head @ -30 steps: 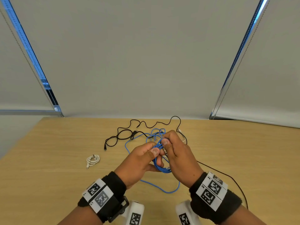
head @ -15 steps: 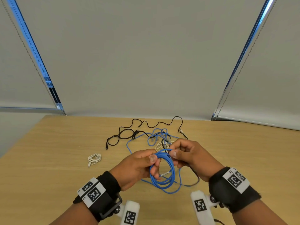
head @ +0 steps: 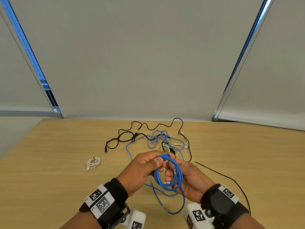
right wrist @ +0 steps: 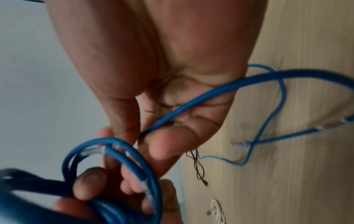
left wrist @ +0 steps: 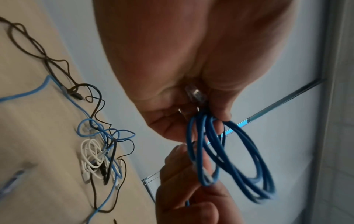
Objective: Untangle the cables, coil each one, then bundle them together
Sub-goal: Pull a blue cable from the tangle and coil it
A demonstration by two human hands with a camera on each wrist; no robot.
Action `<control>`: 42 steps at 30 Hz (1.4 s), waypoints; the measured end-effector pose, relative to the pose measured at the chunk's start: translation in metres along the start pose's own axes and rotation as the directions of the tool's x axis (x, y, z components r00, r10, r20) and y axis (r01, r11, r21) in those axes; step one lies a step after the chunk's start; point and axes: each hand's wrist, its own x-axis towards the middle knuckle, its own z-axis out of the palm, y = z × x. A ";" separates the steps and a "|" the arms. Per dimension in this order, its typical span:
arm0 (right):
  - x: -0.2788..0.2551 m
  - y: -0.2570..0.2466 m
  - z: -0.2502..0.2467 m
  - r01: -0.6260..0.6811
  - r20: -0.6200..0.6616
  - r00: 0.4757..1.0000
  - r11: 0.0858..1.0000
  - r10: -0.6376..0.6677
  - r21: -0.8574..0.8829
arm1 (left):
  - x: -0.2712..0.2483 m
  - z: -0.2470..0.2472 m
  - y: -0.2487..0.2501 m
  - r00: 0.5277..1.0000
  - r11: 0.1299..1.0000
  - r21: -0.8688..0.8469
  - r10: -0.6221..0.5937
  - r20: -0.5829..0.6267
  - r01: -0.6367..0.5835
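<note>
Grey blinds (head: 148,55) fill the upper part of the head view, above a wooden table (head: 49,171) that spans the lower half. No containers show; the cables lie bare on the table. At centre, just above the hands, sits a tangle (head: 165,142) of blue, black and white cables, with a black cable (head: 125,136) looping off to its upper left. A small white coil (head: 93,162) lies apart at left centre. A thin black cable (head: 222,176) runs toward the lower right. Low in the middle of the frame, the left hand (head: 140,172) pinches the top of a blue coil (head: 170,174) between thumb and curled fingers. The right hand (head: 193,179) sits just beside it, its fingers curled behind the coil's right side; in the right wrist view its thumb and finger pinch the blue strand (right wrist: 191,104). The coil's loose tail (head: 173,204) hangs toward the lower edge.
</note>
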 end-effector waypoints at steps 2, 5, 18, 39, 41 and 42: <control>0.000 -0.006 0.000 -0.020 -0.046 0.999 0.993 0.015 -0.118 | 0.001 0.000 -0.001 0.994 0.998 0.065 0.009 -0.108 -0.002; 0.003 -0.015 0.002 0.065 -0.266 0.941 0.887 -0.207 -0.457 | 0.006 -0.009 -0.004 0.944 0.997 0.076 0.032 -0.329 -0.008; -0.001 -0.009 0.039 0.133 -0.067 0.964 0.686 -0.257 -0.715 | 0.001 0.003 -0.002 0.902 0.985 0.163 0.120 -0.415 -0.056; -0.016 -0.006 0.023 0.111 -0.002 0.955 0.362 -0.296 -0.925 | 0.007 -0.039 -0.005 0.838 0.947 -0.289 -0.270 -0.474 0.141; -0.015 -0.007 0.026 0.137 0.010 0.945 0.371 -0.326 -0.918 | 0.007 -0.032 0.001 0.874 0.854 -0.500 -0.346 -0.341 0.143; -0.014 -0.006 0.028 0.154 0.010 0.937 0.387 -0.349 -0.909 | 0.006 -0.028 0.004 0.884 0.816 -0.556 -0.366 -0.291 0.155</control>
